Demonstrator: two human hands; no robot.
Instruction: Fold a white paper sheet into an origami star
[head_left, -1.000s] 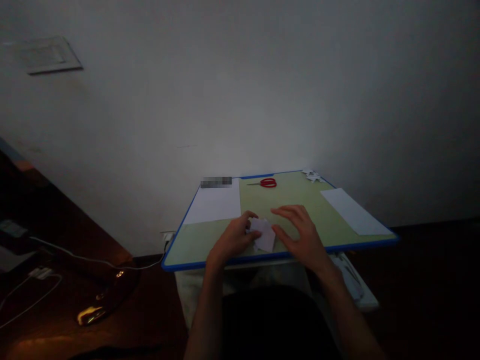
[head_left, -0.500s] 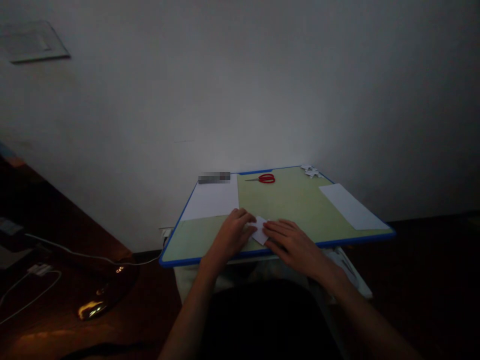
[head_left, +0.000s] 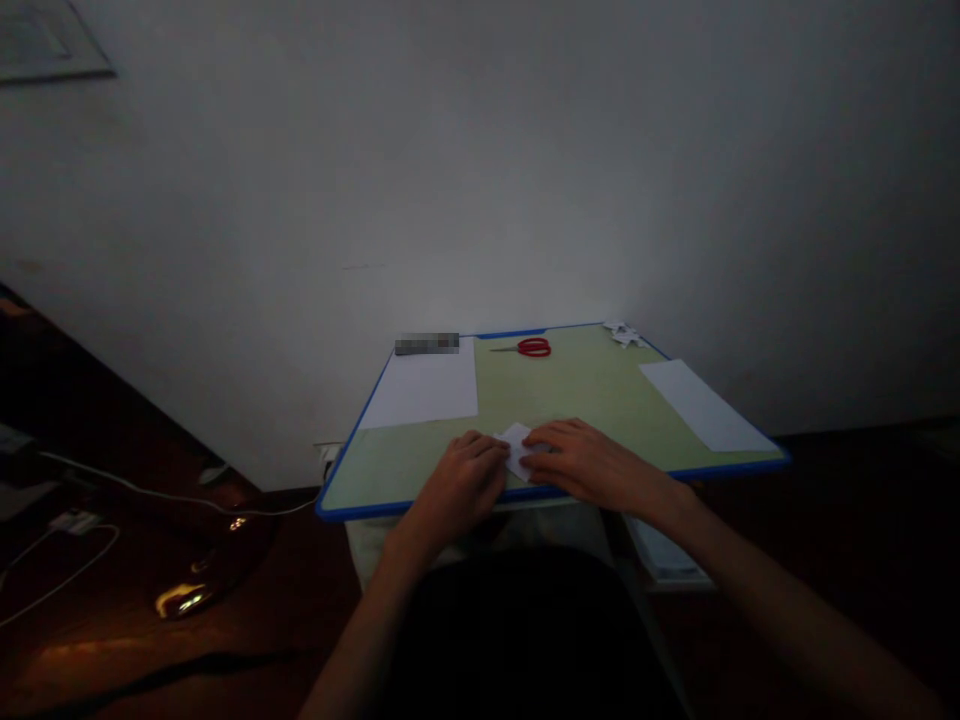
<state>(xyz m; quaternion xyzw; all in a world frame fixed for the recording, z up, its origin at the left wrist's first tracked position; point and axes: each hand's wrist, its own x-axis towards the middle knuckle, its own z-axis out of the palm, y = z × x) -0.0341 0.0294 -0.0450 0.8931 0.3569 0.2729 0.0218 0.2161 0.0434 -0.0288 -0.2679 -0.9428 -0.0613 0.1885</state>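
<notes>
A small piece of folded white paper [head_left: 515, 448] lies at the table's near edge, between my two hands. My left hand [head_left: 471, 476] has its fingers curled closed on the paper's left side, its fingertips partly hidden. From the right, my right hand [head_left: 581, 462] grips the paper's other side with thumb and bent fingers. Both hands cover some of the paper, so its full shape does not show. Beyond them, red-handled scissors [head_left: 534, 347] lie with their blades pointing left.
The green table top [head_left: 570, 385] has a blue rim. A large white sheet [head_left: 427, 385] lies at left, with a blurred dark object [head_left: 426, 344] at its far edge. Another sheet [head_left: 705, 405] lies at right, near white paper scraps [head_left: 624, 333]. A cable [head_left: 172, 495] hangs at left.
My right hand has shifted slightly, its fingers more bent and the thumb lower on the paper. My left hand has turned a little, its fingers more curled. The view has tilted slightly.
</notes>
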